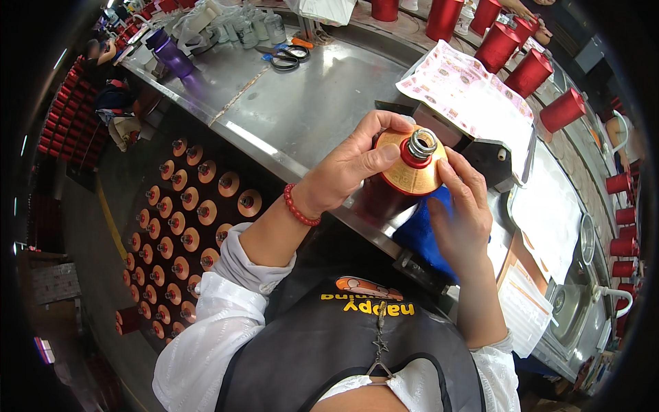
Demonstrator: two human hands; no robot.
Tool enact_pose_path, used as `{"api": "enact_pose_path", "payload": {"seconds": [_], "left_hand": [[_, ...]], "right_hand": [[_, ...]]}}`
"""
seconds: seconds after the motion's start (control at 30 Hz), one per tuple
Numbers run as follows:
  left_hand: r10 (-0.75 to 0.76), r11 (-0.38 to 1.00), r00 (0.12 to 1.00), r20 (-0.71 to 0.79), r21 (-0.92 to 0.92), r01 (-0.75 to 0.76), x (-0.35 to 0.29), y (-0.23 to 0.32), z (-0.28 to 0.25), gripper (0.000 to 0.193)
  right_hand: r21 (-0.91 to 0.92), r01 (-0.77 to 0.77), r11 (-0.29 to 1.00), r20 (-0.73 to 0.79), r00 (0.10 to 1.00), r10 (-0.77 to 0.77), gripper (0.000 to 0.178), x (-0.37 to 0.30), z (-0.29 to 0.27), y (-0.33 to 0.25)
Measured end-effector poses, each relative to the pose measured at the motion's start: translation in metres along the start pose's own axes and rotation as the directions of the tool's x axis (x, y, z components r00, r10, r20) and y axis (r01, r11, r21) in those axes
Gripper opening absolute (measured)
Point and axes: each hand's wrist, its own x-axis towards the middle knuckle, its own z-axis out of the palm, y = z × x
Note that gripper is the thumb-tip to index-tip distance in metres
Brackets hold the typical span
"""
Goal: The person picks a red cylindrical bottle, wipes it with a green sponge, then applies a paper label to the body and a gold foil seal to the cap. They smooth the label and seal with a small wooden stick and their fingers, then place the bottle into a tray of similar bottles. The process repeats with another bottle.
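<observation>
A dark red bottle [389, 198] stands upright at the near edge of the steel table, between my two hands. Over its shoulder sits a gold cone-shaped paper collar [417, 178], with the clear threaded glass mouth [421, 143] uncapped above a red neck. My left hand [350, 159], a red bead bracelet at the wrist, grips the collar's left side, thumb on top and fingers curled behind. My right hand [463, 223] has its fingertips pressed on the collar's right edge, its thumb lower by the bottle's side. Part of the bottle's body is hidden under the collar.
Black scissors [285, 60], a purple tumbler [171, 56] and small glass bottles [246, 31] lie along the steel table [312, 103]. Printed pink-white sheets [467, 86] cover a stand at right. Red bottles [530, 72] line the conveyor behind. Many gold-collared bottles [185, 239] stand at lower left.
</observation>
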Motion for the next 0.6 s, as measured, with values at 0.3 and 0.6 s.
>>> {"api": "enact_pose_path", "payload": {"seconds": [0.3, 0.6], "left_hand": [[0.040, 0.991, 0.997, 0.067, 0.128, -0.048, 0.006, 0.003, -0.004, 0.045], [-0.056, 0.968, 0.989, 0.136, 0.252, 0.020, 0.012, 0.010, -0.011, 0.059]], "right_hand": [[0.008, -0.002, 1.000, -0.010, 1.000, 0.002, 0.061, 0.000, 0.001, -0.002], [0.019, -0.013, 1.000, -0.009, 1.000, 0.013, 0.062, -0.001, 0.002, -0.003]]}}
